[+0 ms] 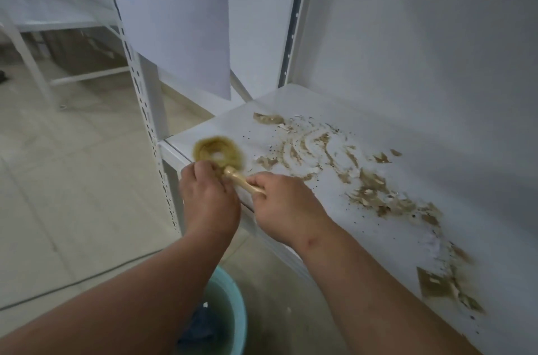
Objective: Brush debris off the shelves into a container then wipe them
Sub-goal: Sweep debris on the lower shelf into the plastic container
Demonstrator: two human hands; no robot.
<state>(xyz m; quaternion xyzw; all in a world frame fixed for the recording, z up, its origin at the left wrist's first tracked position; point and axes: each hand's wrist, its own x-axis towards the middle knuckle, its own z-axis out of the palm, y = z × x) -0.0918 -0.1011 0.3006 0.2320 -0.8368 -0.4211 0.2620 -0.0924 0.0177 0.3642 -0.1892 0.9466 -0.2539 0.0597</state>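
Observation:
A white metal shelf point(364, 110) carries brown debris point(369, 188) smeared and scattered from its middle toward the right front. A round brush point(217, 152) with tan bristles and a wooden handle hovers blurred over the shelf's left front corner. My right hand point(286, 206) grips the handle's end. My left hand point(208, 197) curls its fingers around the handle's neck just below the bristles. A teal bucket point(237, 296) stands on the floor below the shelf edge, partly hidden by my left forearm, with a dark blue cloth point(201, 328) inside.
A perforated white upright point(151, 133) rises at the shelf's left corner. A white sheet point(180, 19) hangs above it. Another white shelf unit point(43, 11) stands at the far left on the tiled floor point(72, 180). A white wall backs the shelf.

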